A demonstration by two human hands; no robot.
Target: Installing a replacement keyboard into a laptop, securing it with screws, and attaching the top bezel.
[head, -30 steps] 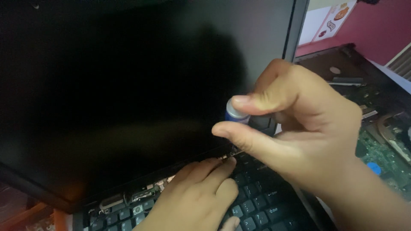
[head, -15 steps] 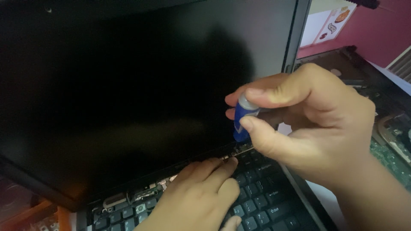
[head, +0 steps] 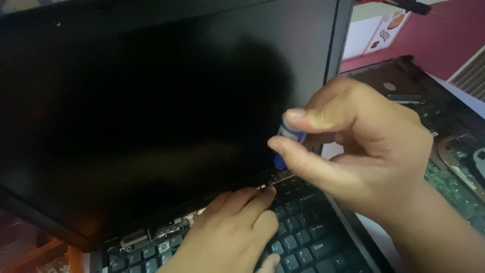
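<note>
**At the laptop's hinge line, two hands and a blue-handled screwdriver**

At the lower edge of an open laptop's dark screen [head: 151, 101], seen from the head camera, a person's right hand [head: 364, 146] pinches a small screwdriver [head: 285, 144] between thumb and forefinger. The tool's blue handle, with a pale cap at the top, stands nearly upright, and its lower end points down at the strip where screen meets keyboard. The tip itself is hidden behind the thumb and blurred, so whether it touches the laptop cannot be told.

The left hand [head: 232, 232] lies flat on the black keyboard [head: 308, 237], holding nothing. Its fingers are stretched forward, and the fingertips [head: 265, 192] touch the hinge strip [head: 202, 210] just below and to the left of the screwdriver. Along that strip the cover appears to be off, and small metal parts and connectors show near the left hinge.

The screen is unlit and tilted back, carrying a faint shadow of the right hand. To the right of the laptop, on the worktop [head: 465, 103], lies a dark opened laptop chassis [head: 404, 81], and nearer the camera a green circuit board [head: 454, 187], both well apart from the hands. A dark red wall [head: 434, 35] with a pale poster [head: 376, 33] stands behind.
</note>
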